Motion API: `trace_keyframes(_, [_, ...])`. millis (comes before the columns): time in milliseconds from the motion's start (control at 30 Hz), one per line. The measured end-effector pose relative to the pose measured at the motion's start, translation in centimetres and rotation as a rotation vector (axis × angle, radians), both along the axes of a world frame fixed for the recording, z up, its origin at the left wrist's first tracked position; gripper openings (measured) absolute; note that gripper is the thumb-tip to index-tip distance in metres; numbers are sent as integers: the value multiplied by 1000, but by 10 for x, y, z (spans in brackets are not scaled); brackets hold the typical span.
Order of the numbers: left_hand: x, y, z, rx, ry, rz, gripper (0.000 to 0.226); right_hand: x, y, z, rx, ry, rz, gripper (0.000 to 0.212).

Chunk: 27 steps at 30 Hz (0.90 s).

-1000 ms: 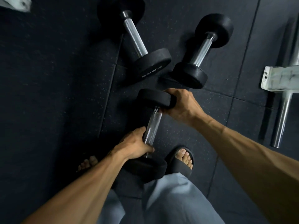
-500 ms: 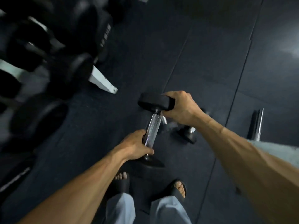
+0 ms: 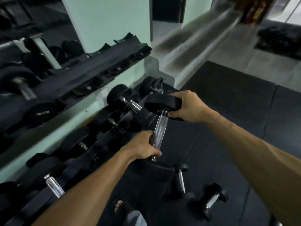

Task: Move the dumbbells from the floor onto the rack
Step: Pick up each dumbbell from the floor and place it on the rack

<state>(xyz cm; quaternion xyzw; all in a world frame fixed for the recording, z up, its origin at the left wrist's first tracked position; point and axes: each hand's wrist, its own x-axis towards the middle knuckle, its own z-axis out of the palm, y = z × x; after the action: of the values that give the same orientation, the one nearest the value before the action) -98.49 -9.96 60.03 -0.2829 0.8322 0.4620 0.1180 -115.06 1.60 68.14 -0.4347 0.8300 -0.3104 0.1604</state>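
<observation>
Both hands carry a dumbbell [image 3: 160, 128] beside the rack [image 3: 91, 75]: left hand [image 3: 143, 148] grips its handle, right hand [image 3: 187, 106] its upper head; two dumbbells [image 3: 210, 199] lie on the floor [image 3: 219, 144]

Dark rubber-tiled floor [image 3: 228, 111] below a pale green wall [image 3: 110, 18], dim doorway [image 3: 167, 8] beyond.

The black rubber-headed dumbbell with the knurled chrome handle [image 3: 160, 128] has come up off the dark rubber floor [image 3: 219, 144]; it now hangs in the air beside the black tiered dumbbell rack [image 3: 91, 74], which was out of sight a second ago; two small black dumbbells [image 3: 208, 200] now lie behind it, lower right.
</observation>
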Motion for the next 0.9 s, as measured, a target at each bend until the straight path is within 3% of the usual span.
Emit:
trace_keyframes(500, [-27, -245, 53, -52, 10, 215, 47, -44, -289, 49, -32, 4, 223, 41])
trace_keyframes(633, [-35, -293, 61, -35, 35, 337, 42, -60, -366, 59, -7, 39, 361, 26])
trace_keyframes(767, [-49, -340, 59, -6, 47, 493, 47, -72, -443, 67, 9, 73, 537, 28])
trace_keyframes(900, [-62, -382, 55, 7, 79, 653, 36, -81, -516, 68, 49, 76, 670, 28])
